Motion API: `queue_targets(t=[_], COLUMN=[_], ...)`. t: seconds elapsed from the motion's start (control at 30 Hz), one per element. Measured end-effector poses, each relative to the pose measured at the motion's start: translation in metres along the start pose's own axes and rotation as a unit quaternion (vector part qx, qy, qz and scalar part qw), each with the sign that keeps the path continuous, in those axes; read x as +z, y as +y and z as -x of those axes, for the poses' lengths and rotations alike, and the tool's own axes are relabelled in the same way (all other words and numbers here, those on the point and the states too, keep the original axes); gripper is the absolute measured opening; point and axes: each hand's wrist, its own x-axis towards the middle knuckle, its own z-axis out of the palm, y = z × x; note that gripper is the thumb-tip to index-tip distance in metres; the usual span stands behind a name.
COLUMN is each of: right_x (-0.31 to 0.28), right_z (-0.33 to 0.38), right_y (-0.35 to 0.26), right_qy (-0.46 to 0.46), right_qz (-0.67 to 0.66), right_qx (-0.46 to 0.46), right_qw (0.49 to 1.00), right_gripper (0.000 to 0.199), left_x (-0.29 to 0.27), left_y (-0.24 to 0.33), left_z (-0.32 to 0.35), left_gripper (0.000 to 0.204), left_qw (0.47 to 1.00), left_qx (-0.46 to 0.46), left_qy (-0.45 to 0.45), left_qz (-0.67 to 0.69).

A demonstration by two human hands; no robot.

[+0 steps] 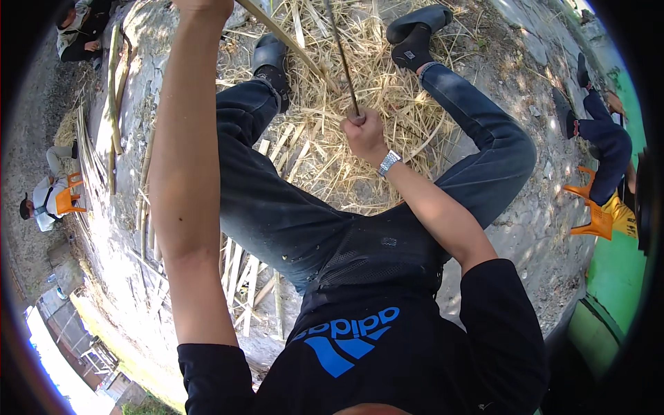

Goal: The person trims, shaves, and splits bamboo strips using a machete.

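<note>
Tan wood strip (283,36) slants from the top edge of view to the pale shavings (398,104) between the feet, thin dark blade-like tool (342,59) just right of it, apart. Right hand (366,135) is wrapped tight round the tool's handle end; left hand (204,5) is cut off up top, can't tell its grip. I'd brace the strip's low end and stroke clear of both legs (477,117).

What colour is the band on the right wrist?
Silver; the band shows best in the head view.
</note>
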Motion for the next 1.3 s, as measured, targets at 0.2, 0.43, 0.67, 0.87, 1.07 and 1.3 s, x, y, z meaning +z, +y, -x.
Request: queue_targets(t=[0.2,0.43,0.67,0.87,1.07,1.3], right_x=[-0.048,-0.029,-0.012,-0.010,-0.014,-0.012], right_z=[-0.022,-0.007,-0.015,-0.013,-0.010,-0.005], right_y=[0.055,-0.036,-0.043,-0.012,-0.006,-0.009], right_qy=[-0.257,-0.104,-0.015,-0.033,-0.006,0.002], right_qz=[-0.448,0.239,0.541,0.522,0.570,0.595], right_qx=[0.499,0.099,-0.005,0.006,-0.024,-0.041], right_qw=[0.696,0.960,0.841,0.852,0.821,0.802], right_gripper=[0.027,0.038,0.025,0.034,0.036,0.034], left_x=[-0.019,-0.010,-0.018,-0.015,-0.005,-0.007], left_y=[-0.007,-0.003,0.001,0.000,-0.001,0.002], left_z=[0.002,0.003,0.001,0.007,0.010,0.016], left_gripper=[0.070,0.070,0.071,0.072,0.072,0.071], left_qw=[0.999,0.997,0.998,0.998,0.996,0.995], left_qx=[0.017,-0.040,-0.034,-0.026,-0.028,-0.017], left_qy=[-0.017,-0.053,-0.036,-0.050,-0.070,-0.096], left_qz=[0.029,0.050,0.047,0.042,0.045,0.025])
